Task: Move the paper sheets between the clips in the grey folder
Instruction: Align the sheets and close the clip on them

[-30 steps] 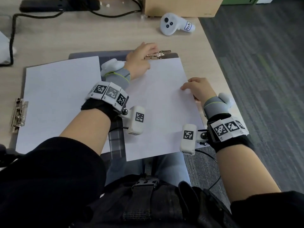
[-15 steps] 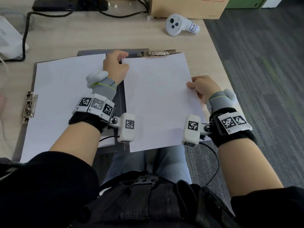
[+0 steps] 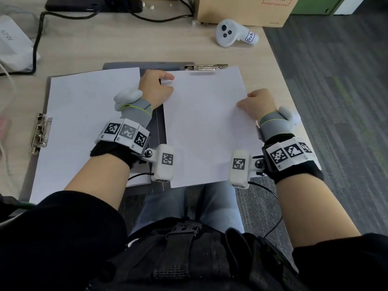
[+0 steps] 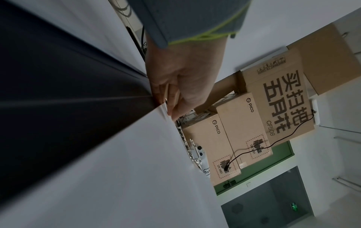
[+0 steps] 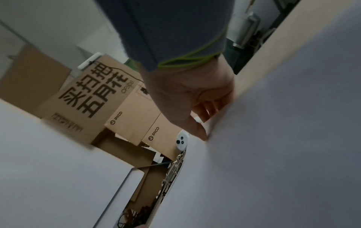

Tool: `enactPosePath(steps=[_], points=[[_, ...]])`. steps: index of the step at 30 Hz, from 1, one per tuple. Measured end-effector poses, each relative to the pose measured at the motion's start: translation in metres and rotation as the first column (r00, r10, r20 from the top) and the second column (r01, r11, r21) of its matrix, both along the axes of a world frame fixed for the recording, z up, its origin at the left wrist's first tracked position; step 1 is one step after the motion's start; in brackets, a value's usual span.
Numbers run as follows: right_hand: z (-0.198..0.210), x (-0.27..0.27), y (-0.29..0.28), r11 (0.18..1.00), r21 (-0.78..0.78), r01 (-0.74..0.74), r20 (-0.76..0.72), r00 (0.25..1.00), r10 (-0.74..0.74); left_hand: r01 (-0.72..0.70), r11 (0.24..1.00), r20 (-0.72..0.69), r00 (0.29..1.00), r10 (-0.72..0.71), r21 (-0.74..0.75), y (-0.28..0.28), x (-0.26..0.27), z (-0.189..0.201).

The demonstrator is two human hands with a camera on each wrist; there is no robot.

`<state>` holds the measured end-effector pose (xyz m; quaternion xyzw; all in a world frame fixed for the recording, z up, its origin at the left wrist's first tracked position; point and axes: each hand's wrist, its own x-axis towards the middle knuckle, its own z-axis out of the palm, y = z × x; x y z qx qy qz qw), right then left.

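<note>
The grey folder [image 3: 160, 127] lies open on the desk. Its left half holds white sheets [image 3: 88, 114], with a metal clip [image 3: 39, 133] at their left edge. A second clip [image 3: 207, 67] sits at the top of the right half. Just below it is a stack of paper sheets [image 3: 205, 127], whose near end hangs past the desk edge. Whether that clip clamps it I cannot tell. My left hand [image 3: 157, 87] pinches the stack's upper left corner, thumb on top [image 4: 181, 92]. My right hand [image 3: 258, 103] grips the stack's right edge, fingers under it [image 5: 203, 111].
A white controller [image 3: 228, 33] and a cardboard box [image 3: 241, 9] stand at the back right. Black cables [image 3: 37, 45] and a power strip [image 3: 92, 6] lie at the back left beside a white bag [image 3: 12, 45]. The desk's right edge [image 3: 279, 80] runs close to my right hand.
My left hand has left the top clip and moved to the right stack's upper left corner, which it now pinches. My right hand has stayed on the right edge.
</note>
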<state>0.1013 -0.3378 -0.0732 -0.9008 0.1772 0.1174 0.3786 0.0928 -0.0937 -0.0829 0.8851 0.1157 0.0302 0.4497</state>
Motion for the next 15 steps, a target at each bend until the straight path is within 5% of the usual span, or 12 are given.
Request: enactPosePath(steps=[5,15], points=[[0.003,0.003,0.002,0.964,-0.260,-0.064,-0.030,0.998,0.058,-0.014,1.000,0.016,1.000,0.014,-0.007,0.003,0.000,-0.001],[-0.004,0.002,0.013,0.895,-0.423,-0.144,-0.019,0.989,0.150,-0.045,0.998,0.019,0.999,0.045,-0.034,0.003,-0.001,0.001]])
